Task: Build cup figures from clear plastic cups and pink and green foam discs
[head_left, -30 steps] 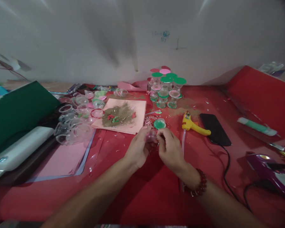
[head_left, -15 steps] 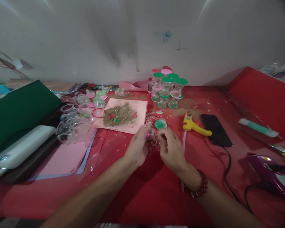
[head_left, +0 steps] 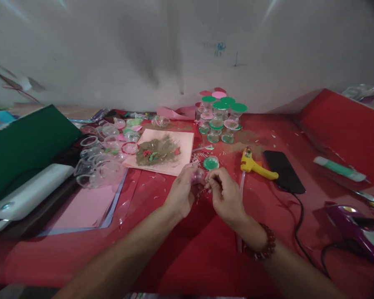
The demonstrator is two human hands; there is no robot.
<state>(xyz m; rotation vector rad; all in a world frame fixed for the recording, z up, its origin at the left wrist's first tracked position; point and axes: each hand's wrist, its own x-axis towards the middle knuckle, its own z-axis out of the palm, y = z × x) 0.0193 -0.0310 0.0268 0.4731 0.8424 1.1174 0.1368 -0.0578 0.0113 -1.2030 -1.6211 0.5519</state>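
Near the middle of the red table, my left hand (head_left: 181, 192) is closed around a small clear plastic cup (head_left: 198, 176) with a pinkish tint. Close to the cup's right side, my right hand (head_left: 226, 192) has its fingertips pinched together; what they hold, if anything, is too small to make out. Pale shreds (head_left: 202, 156) lie scattered on the table just beyond my hands. A clear cup with a green disc (head_left: 211, 162) stands right behind them. To the left, a pale pink board (head_left: 183, 141) carries a heap of brown sand (head_left: 157, 150) mixed with red and green scraps.
Stacked cups with green and pink discs (head_left: 221, 106) stand at the back. Loose clear cups (head_left: 99, 162) crowd the left, beside a white power bank (head_left: 31, 192). On the right lie a yellow hot glue gun (head_left: 255, 166), a black phone (head_left: 283, 171), a green-filled tube (head_left: 339, 168) and a purple device (head_left: 355, 232).
My right hand has shifted very slightly to the right, its fingers still pinched beside the cup. The left hand keeps its hold on the cup.
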